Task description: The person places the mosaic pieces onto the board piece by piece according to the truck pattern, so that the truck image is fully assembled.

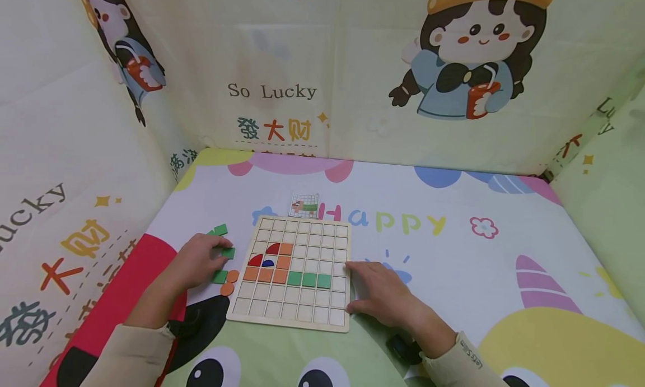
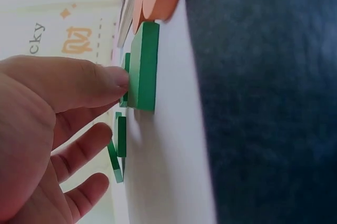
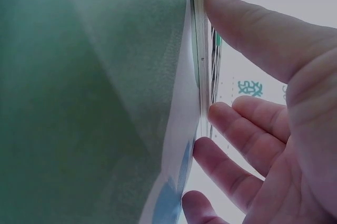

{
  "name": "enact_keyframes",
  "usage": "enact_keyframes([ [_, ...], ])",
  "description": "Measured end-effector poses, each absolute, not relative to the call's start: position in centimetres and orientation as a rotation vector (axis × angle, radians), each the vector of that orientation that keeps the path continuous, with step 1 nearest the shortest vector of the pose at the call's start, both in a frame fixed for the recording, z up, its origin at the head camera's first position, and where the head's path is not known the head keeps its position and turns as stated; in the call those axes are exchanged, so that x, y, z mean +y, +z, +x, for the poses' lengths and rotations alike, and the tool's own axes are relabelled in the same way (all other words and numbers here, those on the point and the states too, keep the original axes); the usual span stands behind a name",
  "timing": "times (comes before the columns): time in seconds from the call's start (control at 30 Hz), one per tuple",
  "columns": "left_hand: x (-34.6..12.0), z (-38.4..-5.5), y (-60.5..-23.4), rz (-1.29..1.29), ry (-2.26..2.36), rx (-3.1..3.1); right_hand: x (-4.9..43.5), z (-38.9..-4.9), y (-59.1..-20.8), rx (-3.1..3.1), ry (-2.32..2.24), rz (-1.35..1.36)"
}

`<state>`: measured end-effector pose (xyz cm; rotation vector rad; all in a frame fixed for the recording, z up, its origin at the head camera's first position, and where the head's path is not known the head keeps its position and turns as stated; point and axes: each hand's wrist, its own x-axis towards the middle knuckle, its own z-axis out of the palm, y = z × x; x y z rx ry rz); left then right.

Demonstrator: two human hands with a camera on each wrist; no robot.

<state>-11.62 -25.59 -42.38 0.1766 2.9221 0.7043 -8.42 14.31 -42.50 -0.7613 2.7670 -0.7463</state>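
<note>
- So my left hand [image 1: 199,258] is parked left of the board [image 1: 287,324], thumb and index on opposite sides of a green square [image 1: 228,253]. Looks like a pinch to me, but the wrist view hides the index tip behind the thumb. My other left fingers are apart and loosely bent.
- Can't tell if that piece sits flat on the tabletop [image 1: 428,252] or is tipped up a touch.
- The relation that matters, imo: the board is just to the right of the green square, and my left hand is by far the nearer one. It's a square, so no long axis to fuss over.
- The row of three green squares [image 1: 309,279] on the board is further right and a bit closer to me, with one bare cell past its right end.
- My right hand [image 1: 383,292] is at the opposite side, fingers spread, thumb and fingertips resting against the board's right edge.
- Near my left hand: another green square [image 1: 219,276] right beside two orange circles [image 1: 227,289], plus two more green squares [image 1: 220,229] on the far side.
- Also on the board: five orange squares [image 1: 265,274], two red quarter circles [image 1: 272,248] and a blue half circle [image 1: 268,262].
- Little printed card [image 1: 304,205] lies by the board's far edge.
</note>
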Motion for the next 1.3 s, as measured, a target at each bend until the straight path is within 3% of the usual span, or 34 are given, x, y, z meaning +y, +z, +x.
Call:
enact_keyframes([
  [1.3,-23.6,-11.4,-40.2,0.242,0.650,2.935,14.4,-8.5,-42.7,2.773,-0.750,-0.767],
])
